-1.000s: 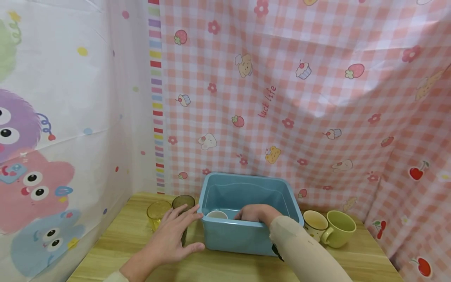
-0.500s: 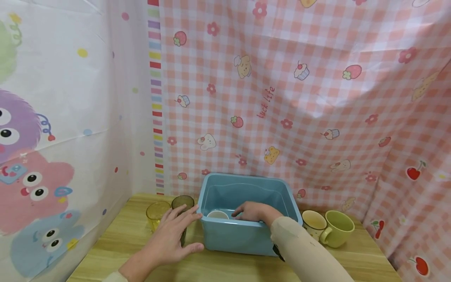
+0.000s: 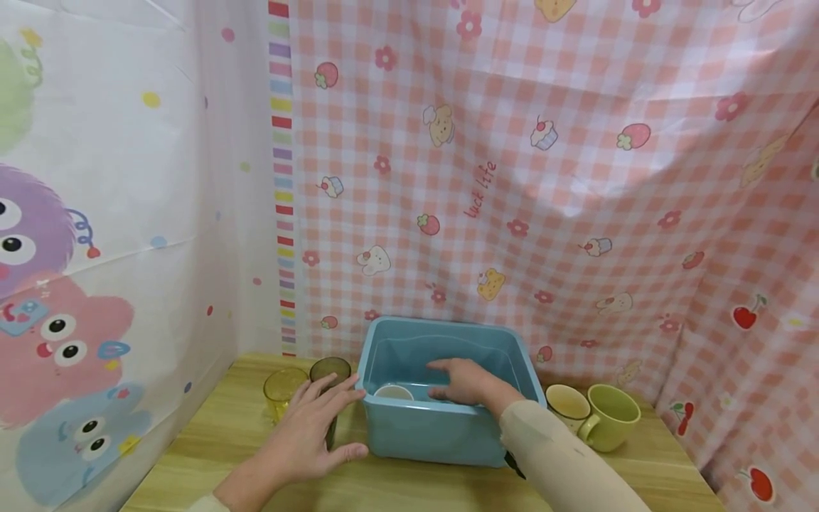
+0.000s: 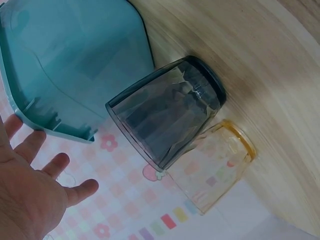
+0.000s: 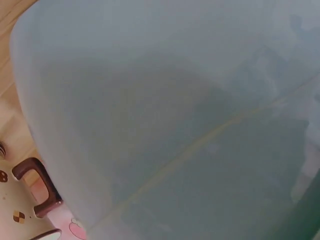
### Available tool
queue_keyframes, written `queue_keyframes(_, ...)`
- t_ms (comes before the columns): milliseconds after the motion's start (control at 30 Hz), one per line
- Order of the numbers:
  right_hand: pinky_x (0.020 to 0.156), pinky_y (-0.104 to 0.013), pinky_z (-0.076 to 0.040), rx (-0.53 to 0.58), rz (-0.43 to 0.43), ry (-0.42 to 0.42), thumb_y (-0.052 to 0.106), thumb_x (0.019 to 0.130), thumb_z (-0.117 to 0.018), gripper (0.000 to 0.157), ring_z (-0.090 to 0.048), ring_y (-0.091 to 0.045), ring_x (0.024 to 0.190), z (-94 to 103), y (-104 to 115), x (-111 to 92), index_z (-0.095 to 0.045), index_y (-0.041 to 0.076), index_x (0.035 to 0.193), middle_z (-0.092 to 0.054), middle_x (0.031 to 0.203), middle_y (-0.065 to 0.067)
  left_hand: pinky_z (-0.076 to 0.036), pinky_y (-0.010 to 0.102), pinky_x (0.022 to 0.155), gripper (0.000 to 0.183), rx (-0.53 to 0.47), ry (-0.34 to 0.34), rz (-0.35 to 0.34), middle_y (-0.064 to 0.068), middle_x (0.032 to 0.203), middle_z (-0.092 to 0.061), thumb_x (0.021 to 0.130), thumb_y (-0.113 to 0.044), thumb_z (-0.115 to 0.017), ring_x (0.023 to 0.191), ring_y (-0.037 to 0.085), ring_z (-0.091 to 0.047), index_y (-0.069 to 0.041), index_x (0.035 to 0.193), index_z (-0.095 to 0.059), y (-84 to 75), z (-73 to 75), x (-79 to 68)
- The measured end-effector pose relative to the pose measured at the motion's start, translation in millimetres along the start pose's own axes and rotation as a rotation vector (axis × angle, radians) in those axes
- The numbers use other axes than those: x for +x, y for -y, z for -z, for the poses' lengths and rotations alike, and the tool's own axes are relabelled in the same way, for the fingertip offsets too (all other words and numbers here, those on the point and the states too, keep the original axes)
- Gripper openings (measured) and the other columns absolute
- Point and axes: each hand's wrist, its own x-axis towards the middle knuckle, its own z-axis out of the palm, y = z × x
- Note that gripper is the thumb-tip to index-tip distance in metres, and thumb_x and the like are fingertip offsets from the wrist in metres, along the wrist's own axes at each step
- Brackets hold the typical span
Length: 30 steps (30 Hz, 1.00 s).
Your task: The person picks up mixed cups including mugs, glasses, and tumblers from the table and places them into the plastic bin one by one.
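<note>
In the head view, a blue bin (image 3: 435, 435) sits at the lower centre of the frame on a wooden table (image 3: 397, 487), with a white cup (image 3: 394, 393) inside, at its left. The right hand (image 3: 470, 382) reaches in over the near rim, fingers extended and thumb apart, grasping nothing. At lower left, the left hand (image 3: 301, 435) has its fingers spread, tips at the bin's left rim, holding nothing either. Behind it I see an amber glass (image 3: 281, 389) and a dark glass (image 3: 330, 369); at lower right, a cream mug (image 3: 567, 405) and a green mug (image 3: 614, 416) stand close together.

In the left wrist view, fingertips at the left edge meet the bin's rim; both glasses show near the centre.

In the right wrist view, the bin's pale wall fills most of the frame, the cream mug's brown handle at lower left; I can't make out the hand there.
</note>
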Motion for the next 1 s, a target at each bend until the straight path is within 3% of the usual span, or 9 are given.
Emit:
queue_keyframes(100, 0.125, -0.061, -0.038, -0.017, 0.015, -0.058, 0.033, 0.100, -0.076, 0.060, -0.048, -0.041, 0.152, 0.7, -2.6, -3.1, -0.058, 0.016, 0.155, -0.059, 0.158, -0.013, -0.039, 0.084, 0.108, 0.079, 0.003, -0.003, -0.008, 0.003, 0.165, -0.053, 0.091, -0.082, -0.059, 0.145, 0.045, -0.053, -0.029, 0.150, -0.059, 0.3, -0.6, 0.3)
queue_keyframes(267, 0.125, -0.077, -0.023, -0.071, 0.012, -0.148, 0.038, 0.099, -0.077, 0.066, -0.029, -0.056, 0.158, 5.9, -2.3, -11.5, -0.054, 0.022, 0.159, -0.051, 0.164, -0.019, -0.040, 0.084, 0.107, 0.078, 0.008, -0.009, -0.017, 0.003, 0.164, -0.054, 0.091, -0.082, -0.059, 0.144, 0.045, -0.053, -0.029, 0.149, -0.059, 0.2, -1.2, 1.3)
queue_keyframes(500, 0.126, -0.078, -0.017, -0.087, 0.016, -0.253, 0.040, 0.099, -0.077, 0.068, -0.022, -0.057, 0.161, 11.3, -3.6, -23.0, -0.052, 0.025, 0.160, -0.044, 0.167, -0.023, -0.040, 0.084, 0.106, 0.079, 0.015, -0.014, -0.022, 0.004, 0.163, -0.055, 0.091, -0.082, -0.060, 0.143, 0.047, -0.054, -0.027, 0.149, -0.060, 0.5, -0.6, 0.3)
queue_keyframes(833, 0.127, -0.077, -0.019, -0.140, -0.017, -0.374, 0.048, 0.098, -0.077, 0.072, -0.022, -0.057, 0.160, 22.5, -15.2, -38.1, -0.050, 0.027, 0.161, -0.044, 0.167, -0.023, -0.041, 0.085, 0.104, 0.078, 0.019, -0.031, -0.038, 0.003, 0.163, -0.055, 0.091, -0.081, -0.061, 0.142, 0.046, -0.055, -0.028, 0.149, -0.060, 2.1, -2.4, -1.7)
queue_keyframes(1000, 0.120, -0.078, -0.033, -0.144, -0.042, -0.417, 0.049, 0.097, -0.077, 0.074, -0.025, -0.058, 0.159, 29.2, -21.4, -44.4, -0.049, 0.029, 0.162, -0.046, 0.166, -0.023, -0.041, 0.084, 0.105, 0.078, 0.022, -0.036, -0.038, 0.003, 0.162, -0.056, 0.091, -0.081, -0.061, 0.142, 0.045, -0.055, -0.029, 0.149, -0.060, 1.9, -2.6, -0.8)
